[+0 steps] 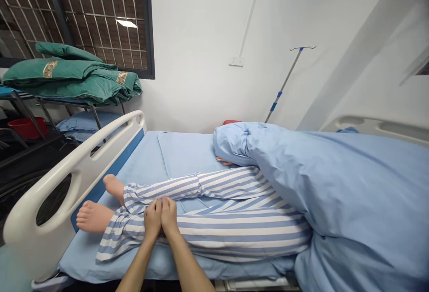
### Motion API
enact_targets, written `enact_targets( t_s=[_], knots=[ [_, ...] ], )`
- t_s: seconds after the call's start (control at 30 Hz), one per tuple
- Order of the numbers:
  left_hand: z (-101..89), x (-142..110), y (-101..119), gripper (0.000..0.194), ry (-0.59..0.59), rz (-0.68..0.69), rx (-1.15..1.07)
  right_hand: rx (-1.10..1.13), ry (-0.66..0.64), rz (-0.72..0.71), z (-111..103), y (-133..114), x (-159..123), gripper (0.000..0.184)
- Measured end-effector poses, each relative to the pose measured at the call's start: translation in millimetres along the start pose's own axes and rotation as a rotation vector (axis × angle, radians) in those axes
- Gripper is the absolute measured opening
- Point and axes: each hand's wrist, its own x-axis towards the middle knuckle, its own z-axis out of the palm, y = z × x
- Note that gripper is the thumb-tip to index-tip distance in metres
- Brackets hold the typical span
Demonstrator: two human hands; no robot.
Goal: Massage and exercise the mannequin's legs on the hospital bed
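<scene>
A hospital bed (187,158) fills the lower part of the view, running left to right, with its white footboard (33,234) at the left end and a headboard (378,126) at the far right. Beyond it stand a white wall, a barred window (107,23), an IV pole (284,86), and a rack at the left holding folded green blankets (70,77), with a blue pillow (87,126) and a red basin (27,127) below them. A blue duvet (351,193) covers the right half of the bed and the upper body of a lying figure. Its legs, in blue-and-white striped trousers, stretch along the bed toward the footboard, with bare feet at the left. The two hands lie together, sides touching, fingers flat and unclamped, on the nearer leg (234,234) close to the ankle. The left hand (153,218) sits slightly closer to the feet than the right hand (169,215). Both forearms come in from the near side, square across the leg's long axis.
</scene>
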Motion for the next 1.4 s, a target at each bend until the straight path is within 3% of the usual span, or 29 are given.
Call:
enact_targets(
  t_s=[0.07,0.17,0.27,0.4,0.53,0.73,0.93,1.1,1.2,1.4],
  knots=[
    [4.3,-7.6,-4.2,0.032,-0.006,0.046,0.114,-0.090,0.004,-0.008,-10.9,-3.4,1.0,0.042],
    [6.0,-13.2,-12.7,0.031,-0.065,0.067,0.227,-0.316,-0.064,-0.140,-30.7,-8.8,-2.7,0.039],
    [5.9,-13.2,-14.8,0.032,-0.106,0.077,0.295,-0.394,-0.133,-0.232,-44.6,-7.3,-7.9,0.039],
    [10.9,-10.7,-3.3,0.033,-0.140,0.069,0.237,-0.324,-0.072,-0.179,-48.8,2.4,-8.7,0.040],
    [26.1,-11.1,11.5,0.034,-0.247,0.027,0.034,-0.083,0.007,-0.107,-50.3,9.2,-3.9,0.041],
    [40.7,-26.4,9.3,0.032,-0.107,0.083,0.066,0.048,0.036,-0.044,-55.3,6.0,0.1,0.035],
    [43.1,-35.4,9.5,0.033,-0.167,0.115,0.256,-0.251,-0.050,-0.133,-86.0,-7.6,1.9,0.038],
    [42.8,-37.4,13.9,0.034,-0.161,0.095,0.317,-0.336,0.001,-0.196,-100.2,6.2,-3.6,0.039],
    [51.5,-34.2,28.6,0.034,-0.167,0.080,0.235,-0.266,0.071,-0.141,-99.3,13.4,-3.7,0.040],
    [91.7,-43.9,58.6,0.035,-0.172,0.089,-0.005,0.124,0.169,-0.011,-111.0,21.6,6.8,0.040]
  ],
)
